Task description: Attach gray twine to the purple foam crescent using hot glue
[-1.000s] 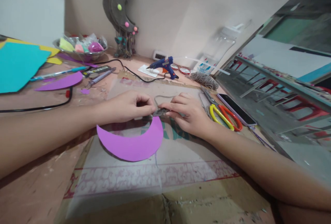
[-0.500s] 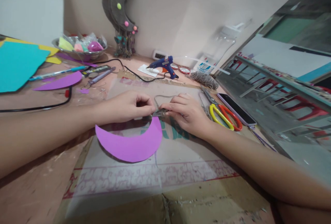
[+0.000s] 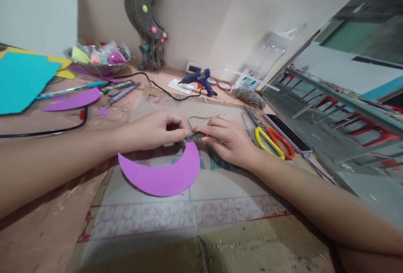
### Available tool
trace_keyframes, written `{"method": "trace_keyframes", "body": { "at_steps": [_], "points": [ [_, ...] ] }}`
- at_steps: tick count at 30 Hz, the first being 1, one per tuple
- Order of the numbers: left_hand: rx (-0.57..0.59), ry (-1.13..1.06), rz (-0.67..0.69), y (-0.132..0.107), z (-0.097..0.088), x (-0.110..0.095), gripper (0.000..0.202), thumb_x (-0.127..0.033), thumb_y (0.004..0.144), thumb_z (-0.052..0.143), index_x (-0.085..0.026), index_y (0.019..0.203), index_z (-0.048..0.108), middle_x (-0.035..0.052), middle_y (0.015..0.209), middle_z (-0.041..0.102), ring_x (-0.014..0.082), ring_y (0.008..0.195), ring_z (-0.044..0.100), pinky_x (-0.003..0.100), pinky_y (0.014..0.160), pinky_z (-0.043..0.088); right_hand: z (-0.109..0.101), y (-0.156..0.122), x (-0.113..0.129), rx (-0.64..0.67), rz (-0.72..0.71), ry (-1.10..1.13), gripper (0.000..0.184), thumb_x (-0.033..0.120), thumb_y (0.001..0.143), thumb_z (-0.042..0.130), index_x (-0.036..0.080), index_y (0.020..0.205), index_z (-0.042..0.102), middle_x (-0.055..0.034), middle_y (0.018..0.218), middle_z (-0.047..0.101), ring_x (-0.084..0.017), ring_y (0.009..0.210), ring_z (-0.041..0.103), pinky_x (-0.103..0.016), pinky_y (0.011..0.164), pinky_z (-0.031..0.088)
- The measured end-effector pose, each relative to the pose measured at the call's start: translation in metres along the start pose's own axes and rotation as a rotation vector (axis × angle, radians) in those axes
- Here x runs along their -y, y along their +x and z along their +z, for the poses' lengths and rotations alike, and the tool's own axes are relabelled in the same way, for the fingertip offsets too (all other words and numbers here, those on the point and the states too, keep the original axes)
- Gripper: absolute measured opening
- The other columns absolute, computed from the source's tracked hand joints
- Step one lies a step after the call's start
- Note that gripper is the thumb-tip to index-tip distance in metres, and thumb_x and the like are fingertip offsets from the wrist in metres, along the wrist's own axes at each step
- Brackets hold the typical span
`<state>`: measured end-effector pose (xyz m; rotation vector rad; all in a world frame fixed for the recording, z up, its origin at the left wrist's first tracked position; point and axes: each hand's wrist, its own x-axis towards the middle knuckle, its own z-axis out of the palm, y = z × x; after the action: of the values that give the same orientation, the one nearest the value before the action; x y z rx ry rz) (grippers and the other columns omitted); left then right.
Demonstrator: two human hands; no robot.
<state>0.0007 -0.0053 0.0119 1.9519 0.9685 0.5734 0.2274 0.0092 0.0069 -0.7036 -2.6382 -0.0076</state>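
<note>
A purple foam crescent (image 3: pixel 163 176) lies on a flattened cardboard sheet (image 3: pixel 176 218) in front of me. My left hand (image 3: pixel 154 129) is curled closed at the crescent's upper right tip. My right hand (image 3: pixel 228 138) meets it there, fingers pinched on a grey twine-wrapped tip (image 3: pixel 195 137) of the crescent. A thin loop of grey string (image 3: pixel 197 118) runs up from that tip between the two hands.
Scissors with yellow and orange handles (image 3: pixel 273 140) and a phone (image 3: pixel 288 132) lie right of my right hand. A blue glue gun (image 3: pixel 200 80), a twine bundle (image 3: pixel 248 96), a black cable (image 3: pixel 47 131), a metal bowl of craft bits (image 3: pixel 97 59), teal foam sheet (image 3: pixel 22 80) and another purple crescent (image 3: pixel 74 100) sit behind.
Almost nothing has moved; the purple crescent shifted very slightly right under the hands, which stay pinched at its tip.
</note>
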Motion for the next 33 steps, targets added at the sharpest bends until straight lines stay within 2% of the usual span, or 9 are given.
{"method": "trace_keyframes", "body": {
  "at_steps": [12, 21, 33],
  "points": [
    [0.005, 0.042, 0.032, 0.0015, -0.0009, 0.0041, 0.021, -0.032, 0.082, 0.049, -0.016, 0.071, 0.058, -0.0037, 0.062, 0.057, 0.0078, 0.055, 0.05, 0.016, 0.052, 0.037, 0.0007, 0.0001, 0.001, 0.012, -0.012, -0.027, 0.03, 0.03, 0.09, 0.048, 0.019, 0.114, 0.063, -0.0051, 0.081, 0.06, -0.017, 0.076, 0.049, -0.032, 0.069, 0.035],
    [-0.004, 0.033, 0.022, 0.0018, -0.0012, 0.0037, 0.017, -0.027, 0.081, 0.05, -0.015, 0.072, 0.059, -0.0049, 0.061, 0.056, 0.0067, 0.054, 0.05, 0.015, 0.051, 0.037, 0.0027, 0.0, 0.0, -0.001, -0.017, -0.021, 0.027, 0.028, 0.09, 0.049, 0.019, 0.111, 0.064, -0.0039, 0.078, 0.06, -0.015, 0.072, 0.049, -0.03, 0.066, 0.032],
    [-0.002, 0.001, 0.048, 0.0017, -0.0008, 0.0038, 0.017, -0.025, 0.082, 0.049, -0.015, 0.072, 0.058, -0.0053, 0.061, 0.054, 0.0057, 0.054, 0.048, 0.015, 0.051, 0.036, 0.0044, -0.001, -0.0002, -0.021, 0.005, 0.001, 0.027, 0.029, 0.092, 0.045, 0.018, 0.11, 0.063, -0.0042, 0.078, 0.059, -0.015, 0.072, 0.052, -0.028, 0.065, 0.036]
  ]
}}
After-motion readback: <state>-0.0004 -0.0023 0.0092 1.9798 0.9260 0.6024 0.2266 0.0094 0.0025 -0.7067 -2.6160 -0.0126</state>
